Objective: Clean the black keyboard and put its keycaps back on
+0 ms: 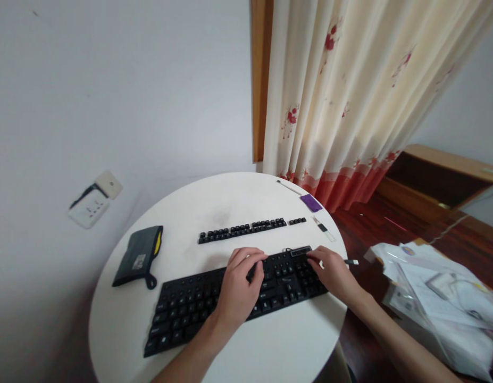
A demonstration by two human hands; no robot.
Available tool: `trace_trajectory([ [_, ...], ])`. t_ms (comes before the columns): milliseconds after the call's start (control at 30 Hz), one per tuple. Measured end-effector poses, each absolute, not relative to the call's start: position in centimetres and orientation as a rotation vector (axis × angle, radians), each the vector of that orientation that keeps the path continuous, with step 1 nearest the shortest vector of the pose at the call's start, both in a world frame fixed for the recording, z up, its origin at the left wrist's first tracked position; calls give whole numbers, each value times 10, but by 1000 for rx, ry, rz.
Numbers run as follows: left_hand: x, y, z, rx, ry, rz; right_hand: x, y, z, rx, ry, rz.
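A black keyboard (186, 306) lies slantwise on the round white table (214, 205), with its top row of keys gone. My left hand (242, 276) is bent over its middle, fingers curled at the far edge and the thumb close to the index finger. At the upper right corner of the keyboard, my right hand (329, 268) is closed in a pinch; whatever its fingertips hold is hidden. Beyond the keyboard, loose black keycaps (242, 230) stand in rows, with a short separate group (297, 221) to the right. A small pale-ended object (351, 261) shows beside my right hand.
A dark pouch (138, 255) with yellow lining lies at the left. Towards the far right edge are a thin brush (289, 187), a purple cloth (310, 202) and a small clear-and-black tool (323, 227). Plastic bags (437, 298) sit right of the table.
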State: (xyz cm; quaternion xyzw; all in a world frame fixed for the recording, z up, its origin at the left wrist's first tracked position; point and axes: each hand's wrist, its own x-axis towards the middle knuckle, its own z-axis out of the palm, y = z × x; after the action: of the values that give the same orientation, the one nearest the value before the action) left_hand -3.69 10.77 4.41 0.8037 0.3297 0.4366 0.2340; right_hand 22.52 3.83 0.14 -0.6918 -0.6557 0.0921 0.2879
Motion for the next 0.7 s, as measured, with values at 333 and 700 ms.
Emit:
trace_trajectory([
  [333,-41,108,49,2148,914,1190,218,32,-13,-1952,-1868,56],
  [700,-42,106,49,2151,864,1177,216,27,-13,-1952,-1885,-38],
])
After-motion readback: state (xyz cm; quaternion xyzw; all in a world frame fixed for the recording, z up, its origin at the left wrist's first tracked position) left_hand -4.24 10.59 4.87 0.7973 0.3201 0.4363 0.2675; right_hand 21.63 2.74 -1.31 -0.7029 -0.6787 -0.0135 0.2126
